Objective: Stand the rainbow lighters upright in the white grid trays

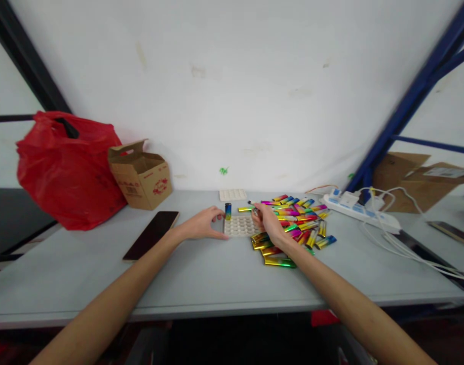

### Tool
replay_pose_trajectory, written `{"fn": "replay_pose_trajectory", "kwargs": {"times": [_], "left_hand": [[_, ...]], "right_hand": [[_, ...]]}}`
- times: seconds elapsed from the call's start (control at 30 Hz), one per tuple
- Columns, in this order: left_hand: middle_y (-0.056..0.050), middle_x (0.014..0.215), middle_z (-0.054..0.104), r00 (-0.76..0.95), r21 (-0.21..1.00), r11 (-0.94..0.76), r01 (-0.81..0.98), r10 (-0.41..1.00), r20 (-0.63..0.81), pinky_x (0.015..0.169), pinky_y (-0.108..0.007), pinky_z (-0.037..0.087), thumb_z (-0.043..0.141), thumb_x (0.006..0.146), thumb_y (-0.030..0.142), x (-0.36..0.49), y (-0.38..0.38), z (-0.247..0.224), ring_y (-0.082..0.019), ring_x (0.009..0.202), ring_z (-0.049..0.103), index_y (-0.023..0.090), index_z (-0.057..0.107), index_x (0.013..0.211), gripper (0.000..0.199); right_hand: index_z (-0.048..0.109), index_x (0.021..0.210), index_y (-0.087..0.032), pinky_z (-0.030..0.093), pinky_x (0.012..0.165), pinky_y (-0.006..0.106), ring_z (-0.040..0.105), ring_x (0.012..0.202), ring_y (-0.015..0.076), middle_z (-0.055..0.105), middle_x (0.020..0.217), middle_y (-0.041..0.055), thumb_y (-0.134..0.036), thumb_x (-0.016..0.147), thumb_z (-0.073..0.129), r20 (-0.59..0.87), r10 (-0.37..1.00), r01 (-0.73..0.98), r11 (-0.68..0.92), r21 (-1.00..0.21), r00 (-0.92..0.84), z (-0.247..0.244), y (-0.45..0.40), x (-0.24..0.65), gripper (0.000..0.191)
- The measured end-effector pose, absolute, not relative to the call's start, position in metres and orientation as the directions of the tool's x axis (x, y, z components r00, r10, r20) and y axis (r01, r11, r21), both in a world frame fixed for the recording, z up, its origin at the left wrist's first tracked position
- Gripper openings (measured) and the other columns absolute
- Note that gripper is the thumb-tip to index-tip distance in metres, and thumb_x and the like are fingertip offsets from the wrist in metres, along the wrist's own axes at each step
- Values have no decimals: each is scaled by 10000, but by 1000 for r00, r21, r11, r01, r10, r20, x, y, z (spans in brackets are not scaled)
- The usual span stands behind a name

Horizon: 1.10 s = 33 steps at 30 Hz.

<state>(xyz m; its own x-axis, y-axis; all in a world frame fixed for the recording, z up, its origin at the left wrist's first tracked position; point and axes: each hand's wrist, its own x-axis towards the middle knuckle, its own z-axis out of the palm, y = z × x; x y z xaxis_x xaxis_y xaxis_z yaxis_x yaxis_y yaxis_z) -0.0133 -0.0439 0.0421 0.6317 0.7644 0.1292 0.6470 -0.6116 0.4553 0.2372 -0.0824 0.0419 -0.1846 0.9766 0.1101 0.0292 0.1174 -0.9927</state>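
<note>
A cream tray [239, 226] with rows of round holes lies on the table between my hands. One blue-and-gold lighter [228, 211] stands upright in its back left corner. My left hand [209, 224] is at the tray's left edge, thumb and fingers apart around that corner, holding nothing. Over the tray's right side, the fingers of my right hand [266, 219] are closed on a lighter [250, 203]; only its dark end shows at the fingertips. Beside and under my right hand lies a loose pile of shiny, many-coloured lighters [307, 225].
A second cream tray [232, 194] lies by the wall. To the left are a dark phone [152, 235], an open cardboard box [148, 185] and a red plastic bag [68, 172]. A white power strip [363, 214] with cables is at the right, near a blue metal post [402, 109].
</note>
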Motion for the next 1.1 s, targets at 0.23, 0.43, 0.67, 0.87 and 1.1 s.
{"fn": "replay_pose_trajectory", "kwargs": {"times": [0.23, 0.43, 0.67, 0.87, 1.1], "left_hand": [[-78, 1081, 621, 633, 465, -604, 648, 766, 114, 866, -338, 476, 770, 645, 710, -14, -44, 43, -258, 973, 591, 178, 646, 1158, 750], [-78, 1071, 618, 640, 459, -611, 644, 760, 114, 862, -340, 474, 773, 651, 699, -13, -44, 43, -254, 958, 584, 174, 649, 1167, 747], [-86, 1072, 622, 641, 456, -614, 644, 759, 117, 869, -348, 471, 774, 654, 699, -13, -45, 44, -268, 969, 589, 154, 652, 1171, 761], [-84, 1081, 631, 639, 459, -614, 642, 759, 122, 862, -339, 472, 776, 655, 692, -13, -44, 42, -263, 961, 591, 166, 648, 1164, 743], [-80, 1065, 632, 639, 460, -614, 641, 759, 124, 856, -335, 479, 781, 643, 701, -12, -44, 42, -257, 960, 592, 181, 641, 1132, 727]], "right_hand": [[376, 525, -228, 169, 454, 273, 211, 432, 100, 264, 468, -56, -605, 945, 411, 141, 978, 86, 156, -984, -157, 39, -78, 243, 565], [605, 814, -210, 301, 500, 262, 368, 501, 131, 415, 595, -37, -692, 996, 283, 256, 948, 192, 292, -937, -192, 35, -81, 240, 608], [673, 990, -203, 449, 886, 332, 590, 949, 215, 654, 971, 81, -489, 1026, 489, 576, 725, 531, 679, -507, -378, 40, -92, 236, 342], [683, 997, -202, 456, 751, 301, 609, 747, 195, 652, 786, 40, -478, 1013, 527, 603, 750, 582, 627, -517, -272, 40, -92, 229, 317], [663, 1089, -213, 477, 782, 297, 712, 833, 220, 763, 892, 53, -435, 1012, 535, 529, 803, 556, 582, -593, -275, 41, -90, 224, 267]]}}
